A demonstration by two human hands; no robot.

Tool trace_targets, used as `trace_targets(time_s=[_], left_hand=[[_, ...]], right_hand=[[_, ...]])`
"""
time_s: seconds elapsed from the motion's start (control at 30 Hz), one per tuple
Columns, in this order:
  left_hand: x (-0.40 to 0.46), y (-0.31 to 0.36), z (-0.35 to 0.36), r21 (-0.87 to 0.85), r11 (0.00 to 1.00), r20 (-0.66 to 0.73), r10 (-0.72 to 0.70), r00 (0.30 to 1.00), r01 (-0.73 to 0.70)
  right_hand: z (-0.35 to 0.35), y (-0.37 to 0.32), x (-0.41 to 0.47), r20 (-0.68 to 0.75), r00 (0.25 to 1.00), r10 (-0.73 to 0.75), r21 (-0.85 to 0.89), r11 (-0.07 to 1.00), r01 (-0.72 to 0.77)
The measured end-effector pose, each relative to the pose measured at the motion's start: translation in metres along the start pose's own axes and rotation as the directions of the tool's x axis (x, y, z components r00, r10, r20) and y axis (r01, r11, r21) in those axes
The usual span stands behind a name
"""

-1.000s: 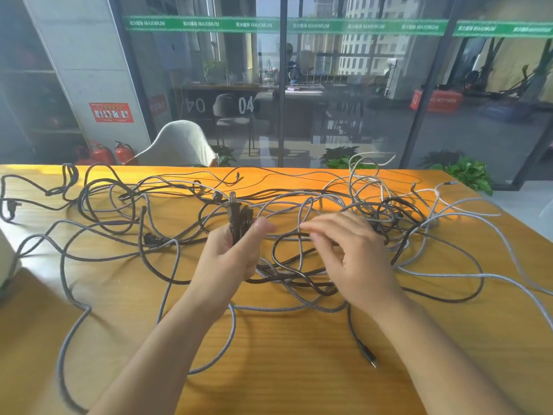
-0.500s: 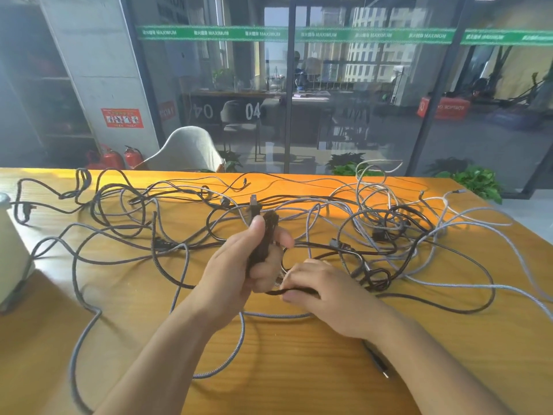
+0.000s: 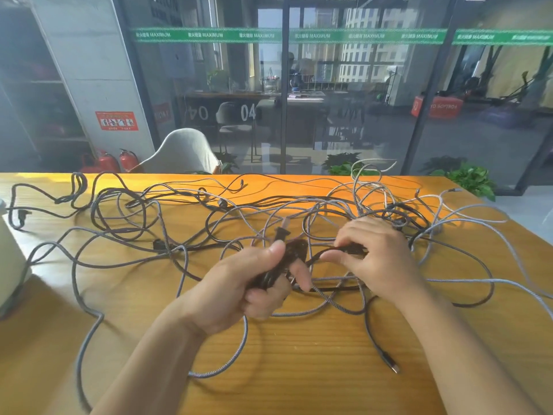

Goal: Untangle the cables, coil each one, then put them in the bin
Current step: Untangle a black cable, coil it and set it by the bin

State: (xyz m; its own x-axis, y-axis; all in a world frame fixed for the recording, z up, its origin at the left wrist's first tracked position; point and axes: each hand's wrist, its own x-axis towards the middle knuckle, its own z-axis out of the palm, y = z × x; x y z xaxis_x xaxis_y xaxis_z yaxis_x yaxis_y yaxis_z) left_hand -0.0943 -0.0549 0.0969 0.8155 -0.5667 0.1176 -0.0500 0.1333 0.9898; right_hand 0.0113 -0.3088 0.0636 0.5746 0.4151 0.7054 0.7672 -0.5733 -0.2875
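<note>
Cables, tangled: dark and grey braided lengths spread over most of an orange wooden table, crossing one another many times. Landmark for this entry: the dark bundle of gathered loops at the middle of the tangle.

Left hand: clamped round the dark bundle, thumb pressed on top, fingers curled beneath.
Right hand: just right of the bundle, fingertips pinching a dark strand that runs back toward it. Hands close together, not touching.
Grey braided cable: sweeps under and nearer the camera than the bundle.
Loose plug end: nearer the camera and to the right of the bundle, lying free.
Densest knot: beyond and right of the bundle, behind the right hand.
White object: far left of the bundle, cut by the frame edge; possibly the bin, cannot tell.

Risks, as judged:
- Pulling the pinched strand hard would likely cinch the knot to the right, since dark and grey lengths interlace there.
- Grey loops crossing the strand may get wound into the coil.
- Slackening the left grip could let the gathered loops spring apart.
- Dragging the mass could sweep trailing ends off the table's far edge.
</note>
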Motion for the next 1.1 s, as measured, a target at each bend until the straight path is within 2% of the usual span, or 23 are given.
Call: trace_targets(time_s=[0.07,0.2,0.33,0.47,0.53,0.63,0.7,0.8,0.93,1.03,1.1], left_hand=[[0.002,-0.002,0.005,0.088,0.995,0.013,-0.039,0.999,0.038],[0.004,-0.003,0.010,0.219,0.972,0.035,-0.093,0.995,0.084],[0.008,-0.005,0.015,0.309,0.946,-0.016,-0.099,0.995,0.099],[0.014,-0.012,0.019,0.384,0.917,-0.106,-0.071,0.992,0.107],[0.016,-0.014,0.018,0.389,0.917,-0.189,-0.021,0.982,0.094],[0.016,-0.015,0.015,0.378,0.922,-0.297,0.033,0.954,0.086],[0.017,-0.016,0.013,0.414,0.906,-0.363,0.074,0.929,0.090],[0.018,-0.015,0.013,0.419,0.907,-0.437,0.150,0.887,0.053],[0.016,-0.014,0.013,0.403,0.915,-0.535,0.224,0.814,0.014],[0.018,-0.013,0.015,0.403,0.914,-0.581,0.302,0.756,-0.055],[0.019,-0.013,0.013,0.355,0.932,-0.643,0.298,0.705,-0.070]], right_hand=[[-0.004,-0.006,0.001,-0.102,0.994,-0.036,-0.062,0.998,0.029],[-0.006,-0.023,0.003,-0.173,0.983,-0.057,-0.155,0.988,0.030],[-0.001,-0.043,0.001,-0.178,0.976,0.126,-0.010,0.992,-0.129],[0.002,-0.066,0.002,-0.044,0.952,0.303,0.290,0.916,-0.278],[-0.003,-0.072,0.002,0.083,0.951,0.298,0.434,0.848,-0.304],[-0.010,-0.075,0.001,0.255,0.946,0.198,0.565,0.764,-0.312],[-0.008,-0.075,0.000,0.300,0.941,0.155,0.546,0.781,-0.303],[-0.003,-0.075,-0.001,0.289,0.951,0.115,0.476,0.844,-0.247],[0.003,-0.076,-0.005,0.242,0.970,0.006,0.274,0.959,-0.075],[0.007,-0.076,-0.006,0.217,0.974,-0.064,0.224,0.974,0.014],[0.007,-0.074,-0.005,0.161,0.985,-0.064,0.212,0.977,0.029]])
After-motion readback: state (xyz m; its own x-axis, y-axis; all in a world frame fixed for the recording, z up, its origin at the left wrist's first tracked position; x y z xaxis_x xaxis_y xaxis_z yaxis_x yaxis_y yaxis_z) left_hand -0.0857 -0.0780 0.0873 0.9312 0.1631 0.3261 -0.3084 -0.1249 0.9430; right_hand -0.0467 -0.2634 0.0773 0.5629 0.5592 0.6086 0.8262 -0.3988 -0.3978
